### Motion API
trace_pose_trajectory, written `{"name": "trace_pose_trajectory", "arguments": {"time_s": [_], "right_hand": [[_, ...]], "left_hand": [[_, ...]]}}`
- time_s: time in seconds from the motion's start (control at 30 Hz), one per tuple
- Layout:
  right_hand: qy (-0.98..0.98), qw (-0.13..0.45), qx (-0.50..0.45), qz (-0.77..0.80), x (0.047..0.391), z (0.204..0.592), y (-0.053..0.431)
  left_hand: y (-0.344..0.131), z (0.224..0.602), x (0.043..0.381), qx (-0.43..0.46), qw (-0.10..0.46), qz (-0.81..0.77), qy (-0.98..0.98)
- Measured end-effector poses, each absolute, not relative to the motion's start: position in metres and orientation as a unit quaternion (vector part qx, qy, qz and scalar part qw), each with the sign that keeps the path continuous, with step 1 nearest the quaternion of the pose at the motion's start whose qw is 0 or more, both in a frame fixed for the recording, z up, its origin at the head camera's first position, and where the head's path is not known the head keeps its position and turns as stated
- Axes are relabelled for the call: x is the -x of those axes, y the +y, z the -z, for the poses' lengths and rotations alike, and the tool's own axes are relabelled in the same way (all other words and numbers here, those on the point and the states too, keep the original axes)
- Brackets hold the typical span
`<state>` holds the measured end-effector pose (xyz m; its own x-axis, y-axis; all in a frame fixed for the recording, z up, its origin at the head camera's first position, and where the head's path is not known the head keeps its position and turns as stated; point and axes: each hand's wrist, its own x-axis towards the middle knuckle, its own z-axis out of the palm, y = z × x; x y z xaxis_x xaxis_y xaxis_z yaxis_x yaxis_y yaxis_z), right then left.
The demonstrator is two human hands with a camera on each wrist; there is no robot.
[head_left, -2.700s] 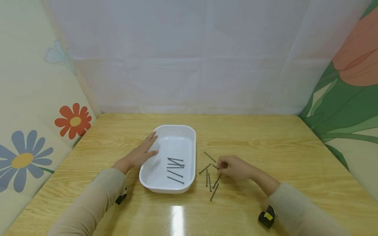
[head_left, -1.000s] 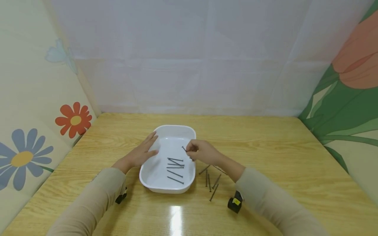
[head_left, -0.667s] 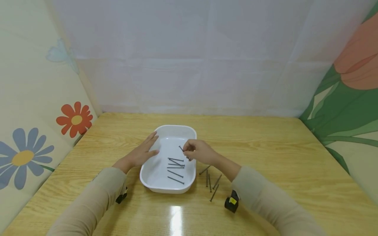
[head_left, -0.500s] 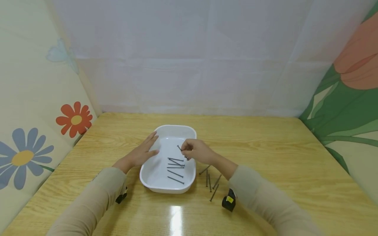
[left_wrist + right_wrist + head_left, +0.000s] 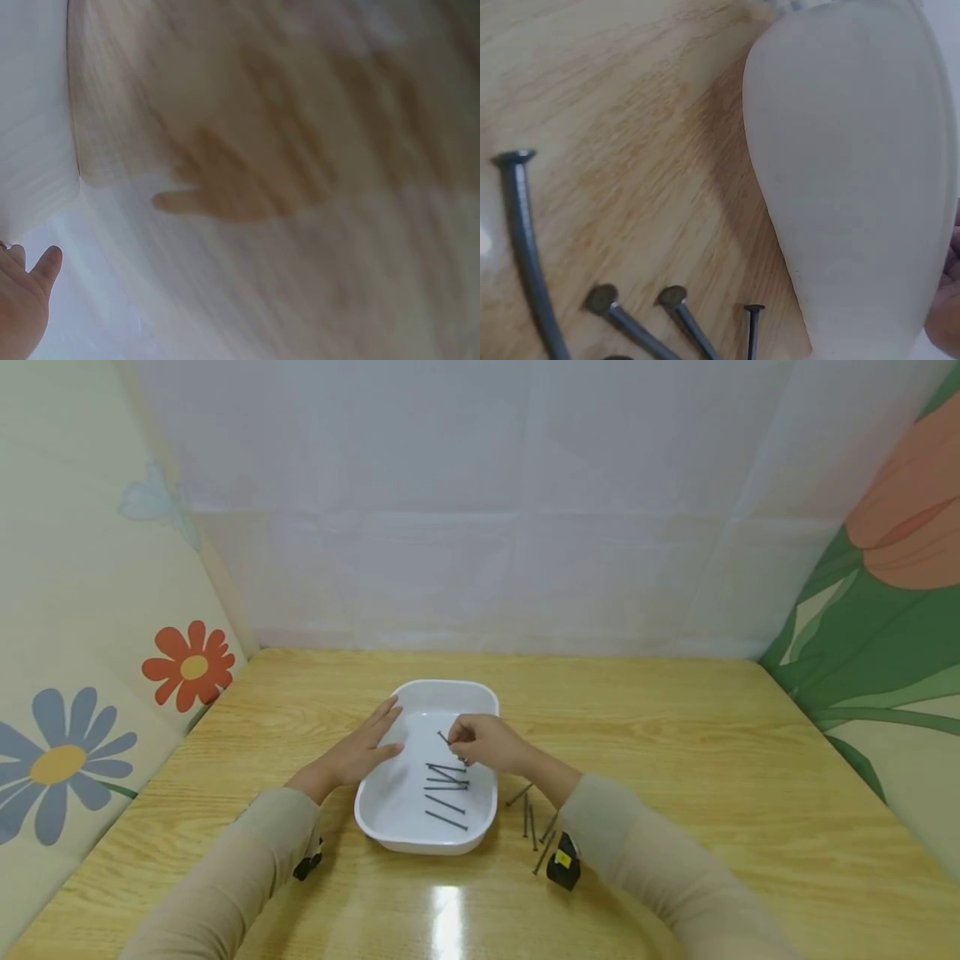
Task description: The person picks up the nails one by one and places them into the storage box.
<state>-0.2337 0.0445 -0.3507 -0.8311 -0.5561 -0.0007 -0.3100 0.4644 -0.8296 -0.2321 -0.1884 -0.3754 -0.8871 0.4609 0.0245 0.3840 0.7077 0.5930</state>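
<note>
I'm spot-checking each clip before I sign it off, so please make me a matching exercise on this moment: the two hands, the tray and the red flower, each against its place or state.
Column one
1. Left hand
2. Right hand
3. White tray
4. Red flower

Column two
A. Stands on the table with several nails lying in it
B. Is part of the cream backdrop on the left of the head view
C. Pinches a nail over the tray
D. Rests at the tray's rim with its fingers straight

Right pairs: 1-D, 2-C, 3-A, 4-B
</note>
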Motion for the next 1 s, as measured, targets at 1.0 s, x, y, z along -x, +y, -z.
{"name": "trace_pose_trajectory", "arguments": {"time_s": [1.0], "right_hand": [[0.924,0.121,0.324,0.164,0.251,0.359,0.014]], "left_hand": [[-0.19,0.376,0.235,-0.23,0.069,-0.314,0.919]]}}
